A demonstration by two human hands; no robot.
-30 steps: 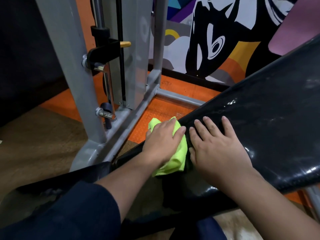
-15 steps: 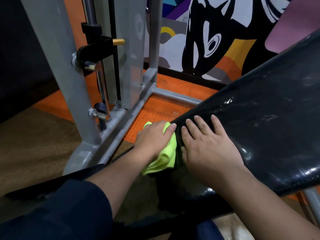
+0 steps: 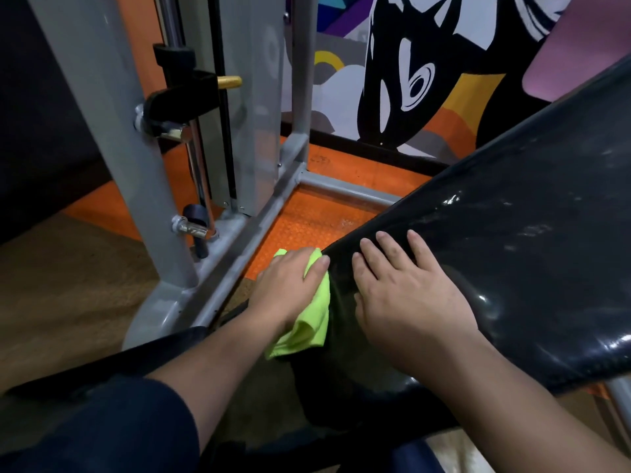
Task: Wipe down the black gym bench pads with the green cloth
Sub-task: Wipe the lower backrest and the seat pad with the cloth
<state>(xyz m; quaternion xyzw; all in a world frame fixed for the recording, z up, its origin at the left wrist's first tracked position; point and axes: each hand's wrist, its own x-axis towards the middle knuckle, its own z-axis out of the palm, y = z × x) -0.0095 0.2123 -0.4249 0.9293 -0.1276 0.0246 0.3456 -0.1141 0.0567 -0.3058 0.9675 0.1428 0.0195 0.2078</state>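
The black bench back pad (image 3: 532, 254) slopes up to the right, glossy with wet streaks. My left hand (image 3: 286, 285) presses the bright green cloth (image 3: 312, 322) against the pad's lower left side edge; the cloth hangs down below my palm. My right hand (image 3: 406, 295) lies flat on the pad's lower end, fingers spread, just right of the cloth. A second black pad (image 3: 112, 363) lies low at the left, partly hidden by my left sleeve.
A grey steel machine frame (image 3: 112, 141) with a chrome guide rod (image 3: 198, 165) and a black stop stands close on the left. Its base rail (image 3: 239, 247) runs along the orange floor mat (image 3: 307, 223). A painted mural wall (image 3: 409, 80) is behind.
My left hand has slid the green cloth a little to the left and down along the pad's side edge. The right hand has stayed flat on the pad.
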